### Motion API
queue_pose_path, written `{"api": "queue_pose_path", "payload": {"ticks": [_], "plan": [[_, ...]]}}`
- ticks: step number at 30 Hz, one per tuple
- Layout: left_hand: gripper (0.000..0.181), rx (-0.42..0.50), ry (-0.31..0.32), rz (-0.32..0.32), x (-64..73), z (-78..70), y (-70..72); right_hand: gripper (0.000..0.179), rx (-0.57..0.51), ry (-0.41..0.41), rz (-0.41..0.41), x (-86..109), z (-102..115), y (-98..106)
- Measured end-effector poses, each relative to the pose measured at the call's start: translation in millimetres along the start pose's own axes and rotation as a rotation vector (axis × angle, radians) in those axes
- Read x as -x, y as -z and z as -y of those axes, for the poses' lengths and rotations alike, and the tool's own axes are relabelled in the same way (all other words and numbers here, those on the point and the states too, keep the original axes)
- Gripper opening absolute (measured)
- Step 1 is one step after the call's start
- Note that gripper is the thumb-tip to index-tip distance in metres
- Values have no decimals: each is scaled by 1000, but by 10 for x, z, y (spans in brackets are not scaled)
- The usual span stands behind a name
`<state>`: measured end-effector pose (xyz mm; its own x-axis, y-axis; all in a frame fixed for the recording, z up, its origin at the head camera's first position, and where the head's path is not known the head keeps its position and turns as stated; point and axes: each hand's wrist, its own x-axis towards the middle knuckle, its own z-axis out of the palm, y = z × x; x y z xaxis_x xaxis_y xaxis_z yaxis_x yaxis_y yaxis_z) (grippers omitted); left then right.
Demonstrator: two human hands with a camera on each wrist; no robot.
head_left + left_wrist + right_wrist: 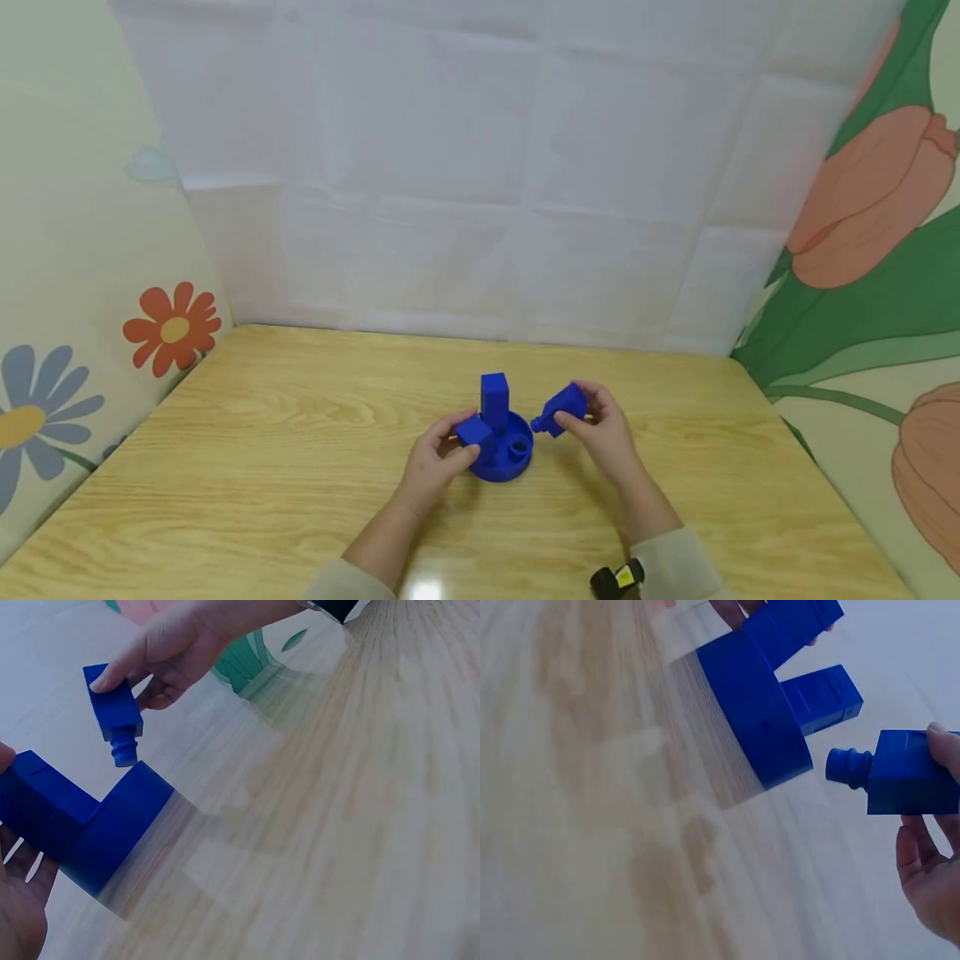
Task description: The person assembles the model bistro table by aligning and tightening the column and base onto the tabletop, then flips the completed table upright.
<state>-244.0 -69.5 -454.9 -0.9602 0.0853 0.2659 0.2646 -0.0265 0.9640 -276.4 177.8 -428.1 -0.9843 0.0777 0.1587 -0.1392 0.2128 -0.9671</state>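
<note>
A round blue base (501, 475) with a raised rim rests on the table, two blue rectangular blocks standing in it. My left hand (437, 460) grips the nearer left block (475, 431) between thumb and fingers. The other block (494, 400) rises upright at the back, untouched. An open ring-shaped socket (518, 447) shows at the base's right side. Just right of the rim, my right hand (609, 435) pinches a third blue block (911, 776), tilted, its ridged round neck (847, 766) pointing toward the base. The right wrist view shows a gap between neck and base.
The wood-grain table (262, 450) extends around the hands. A white cloth (450, 167) hangs behind its back edge. Flower-patterned panels (862, 333) stand at both sides. A black strap (617, 577) with a yellow mark is at the right wrist.
</note>
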Motion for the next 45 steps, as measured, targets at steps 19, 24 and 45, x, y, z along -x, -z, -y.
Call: {"api": "queue_pose_path", "payload": {"ticks": [19, 24, 45], "plan": [[44, 22, 2, 44, -5, -1, -14, 48, 23, 47, 139, 135, 154, -224], [42, 34, -6, 44, 0, 19, -17, 48, 72, 55, 150, 148, 120, -276], [44, 24, 31, 75, 13, 26, -22, 43, 141, 110, 191, 198, 56, -305]]}}
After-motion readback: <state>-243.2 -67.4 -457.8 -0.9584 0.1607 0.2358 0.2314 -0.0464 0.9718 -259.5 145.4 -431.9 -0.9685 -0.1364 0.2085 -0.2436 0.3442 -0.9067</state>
